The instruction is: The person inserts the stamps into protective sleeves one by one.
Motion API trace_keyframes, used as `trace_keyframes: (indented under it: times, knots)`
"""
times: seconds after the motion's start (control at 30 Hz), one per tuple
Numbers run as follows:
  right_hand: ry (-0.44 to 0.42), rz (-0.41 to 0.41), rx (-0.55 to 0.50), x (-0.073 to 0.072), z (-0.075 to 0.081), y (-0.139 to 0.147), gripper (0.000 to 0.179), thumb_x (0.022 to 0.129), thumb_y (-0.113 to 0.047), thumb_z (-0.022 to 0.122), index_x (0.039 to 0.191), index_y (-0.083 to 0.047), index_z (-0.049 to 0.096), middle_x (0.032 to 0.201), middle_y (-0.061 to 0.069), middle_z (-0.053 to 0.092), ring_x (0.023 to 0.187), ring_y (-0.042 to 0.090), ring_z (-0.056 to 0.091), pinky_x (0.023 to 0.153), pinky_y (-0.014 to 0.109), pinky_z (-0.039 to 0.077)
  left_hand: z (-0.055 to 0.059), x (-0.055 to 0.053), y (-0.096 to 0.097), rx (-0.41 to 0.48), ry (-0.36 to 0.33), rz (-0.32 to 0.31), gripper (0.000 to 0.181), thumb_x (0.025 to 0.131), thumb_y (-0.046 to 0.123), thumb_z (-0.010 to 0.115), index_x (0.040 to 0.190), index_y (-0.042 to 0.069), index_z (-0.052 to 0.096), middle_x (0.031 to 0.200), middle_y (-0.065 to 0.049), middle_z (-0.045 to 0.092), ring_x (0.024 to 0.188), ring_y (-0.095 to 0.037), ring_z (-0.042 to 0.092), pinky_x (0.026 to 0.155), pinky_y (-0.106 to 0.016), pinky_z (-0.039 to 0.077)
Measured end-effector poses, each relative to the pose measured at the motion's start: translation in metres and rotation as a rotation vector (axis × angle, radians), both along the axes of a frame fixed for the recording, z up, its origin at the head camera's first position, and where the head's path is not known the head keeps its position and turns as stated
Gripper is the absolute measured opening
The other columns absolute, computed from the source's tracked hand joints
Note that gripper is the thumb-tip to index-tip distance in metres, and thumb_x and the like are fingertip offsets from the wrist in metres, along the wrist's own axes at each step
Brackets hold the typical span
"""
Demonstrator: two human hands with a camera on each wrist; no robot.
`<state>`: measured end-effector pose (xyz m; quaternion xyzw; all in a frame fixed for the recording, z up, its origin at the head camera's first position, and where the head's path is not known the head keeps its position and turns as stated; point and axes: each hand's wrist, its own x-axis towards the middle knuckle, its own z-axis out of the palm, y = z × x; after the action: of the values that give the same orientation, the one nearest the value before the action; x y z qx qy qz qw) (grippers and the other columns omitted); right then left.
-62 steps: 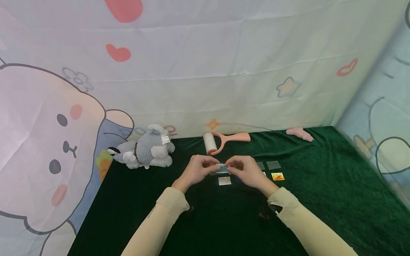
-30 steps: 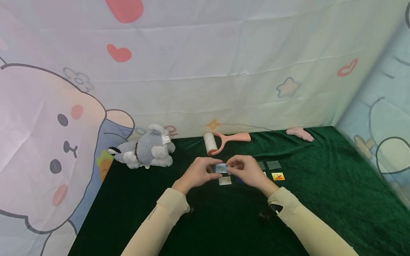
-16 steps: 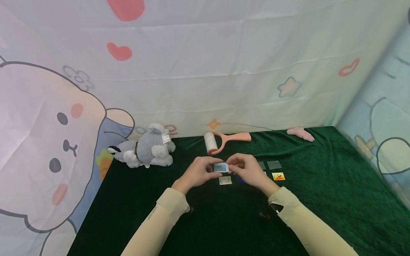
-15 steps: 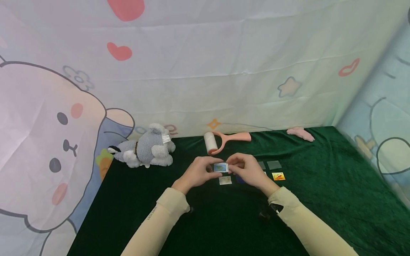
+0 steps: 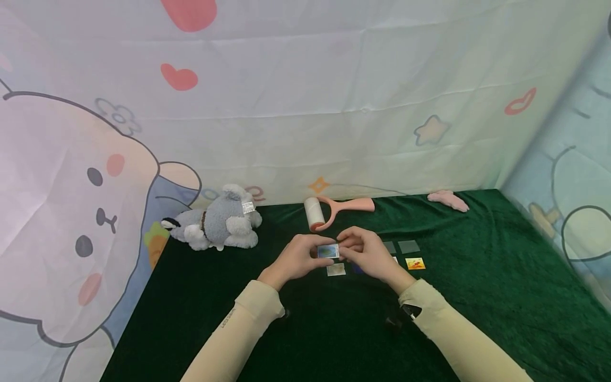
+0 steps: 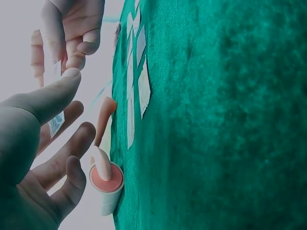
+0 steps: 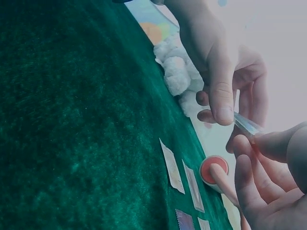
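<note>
A small card (image 5: 328, 251) with a blue-green picture and pale border is held up above the table between both hands. My left hand (image 5: 297, 258) holds it at the left, forefinger along the upper edge and thumb along the lower. My right hand (image 5: 368, 255) pinches its right edge between thumb and fingertips. Seen edge-on in the right wrist view, the card (image 7: 247, 125) spans the two thumbs. Just below it lies a pale card (image 5: 336, 269) on the cloth. A dark blue card (image 5: 358, 269) is partly hidden behind my right hand.
Farther right lie a yellow card (image 5: 415, 263) and a grey card (image 5: 408, 246). Behind the hands is a lint roller (image 5: 314, 214) with a peach handle. A grey plush toy (image 5: 221, 220) lies at left, a pink item (image 5: 447, 200) at the back right. Green cloth (image 5: 477, 297) covers the table.
The card has tilted so that its picture faces the head camera. My left thumb and forefinger have spread from its face to its edges; both hands stay in nearly the same place.
</note>
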<state>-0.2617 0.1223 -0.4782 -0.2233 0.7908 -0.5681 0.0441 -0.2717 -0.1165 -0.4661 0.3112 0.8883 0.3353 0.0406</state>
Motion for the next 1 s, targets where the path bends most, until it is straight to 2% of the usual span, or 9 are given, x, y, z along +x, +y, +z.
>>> trace_keyframes:
  times: [0.17,0.27,0.37,0.5,0.67,1.0]
  knots:
    - [0.003,0.008,-0.003,0.0,0.0,0.0,0.03,0.103,-0.009,0.068,0.129,0.004,0.06,0.108,0.016,0.076,0.089,0.025,0.075,0.079,0.027,0.059,-0.001,0.0,0.001,0.006,-0.006,-0.004,0.048,0.094,0.029,0.082,0.139,0.019,0.069,0.123,0.004,0.073,0.082,-0.012,0.061,0.067,-0.026,0.054]
    - [0.01,0.01,0.005,0.0,0.0,0.0,0.029,0.103,-0.009,0.067,0.128,0.004,0.061,0.106,0.015,0.077,0.088,0.024,0.075,0.079,0.027,0.059,-0.003,-0.001,0.001,0.043,-0.018,-0.013,0.045,0.096,0.032,0.079,0.138,0.018,0.07,0.123,0.004,0.073,0.083,-0.012,0.062,0.066,-0.027,0.055]
    - [0.014,0.013,0.013,-0.001,0.0,0.0,0.028,0.103,-0.009,0.067,0.128,0.004,0.061,0.105,0.013,0.077,0.088,0.022,0.075,0.079,0.028,0.059,-0.005,-0.001,0.0,0.094,-0.039,-0.013,0.037,0.101,0.035,0.073,0.134,0.017,0.073,0.123,0.003,0.073,0.087,-0.012,0.064,0.072,-0.028,0.057]
    - [0.008,0.01,0.024,-0.001,0.0,0.0,0.029,0.103,-0.01,0.067,0.129,0.004,0.061,0.104,0.01,0.077,0.087,0.02,0.075,0.079,0.029,0.06,-0.006,-0.003,-0.002,0.134,-0.068,0.021,0.025,0.105,0.033,0.067,0.124,0.02,0.075,0.116,0.005,0.073,0.093,-0.012,0.065,0.079,-0.03,0.057]
    - [0.006,0.004,0.044,0.0,0.001,-0.001,0.026,0.104,-0.011,0.066,0.126,0.002,0.064,0.102,0.007,0.076,0.087,0.019,0.074,0.08,0.03,0.06,-0.005,-0.003,-0.005,0.155,-0.106,0.059,0.016,0.104,0.031,0.069,0.114,0.022,0.077,0.107,0.005,0.072,0.088,-0.014,0.065,0.077,-0.033,0.057]
    - [-0.003,-0.004,0.062,0.0,0.001,0.0,0.021,0.105,-0.017,0.066,0.123,-0.005,0.067,0.106,0.011,0.076,0.088,0.018,0.074,0.082,0.033,0.061,-0.006,-0.004,-0.011,0.212,-0.146,0.1,0.014,0.103,0.03,0.071,0.112,0.022,0.077,0.105,0.004,0.069,0.082,-0.017,0.066,0.072,-0.035,0.057]
